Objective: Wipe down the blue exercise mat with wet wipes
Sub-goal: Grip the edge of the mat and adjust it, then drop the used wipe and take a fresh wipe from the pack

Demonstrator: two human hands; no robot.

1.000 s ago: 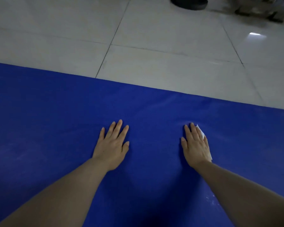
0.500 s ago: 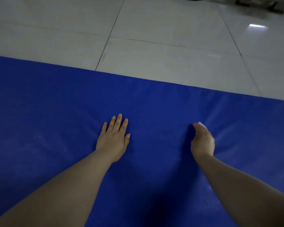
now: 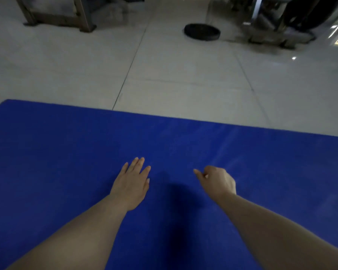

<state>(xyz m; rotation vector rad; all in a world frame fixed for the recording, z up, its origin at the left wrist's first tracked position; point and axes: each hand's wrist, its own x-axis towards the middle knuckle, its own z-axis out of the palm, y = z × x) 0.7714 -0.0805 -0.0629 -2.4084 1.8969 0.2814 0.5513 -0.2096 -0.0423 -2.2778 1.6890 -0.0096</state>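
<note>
blue padded exercise mat lying flat on the tiled floor, soft, dimpling | left hand pressing flat, fingers straight | right hand curling; wipe hidden, cannot tell whether it is holding one

A single head-worn camera is looking forward and steeply down from close above the mat, facing its far edge. It is taking in both forearms entering from the bottom edge, and beyond the mat, the floor stretching back to blurred equipment.
</note>
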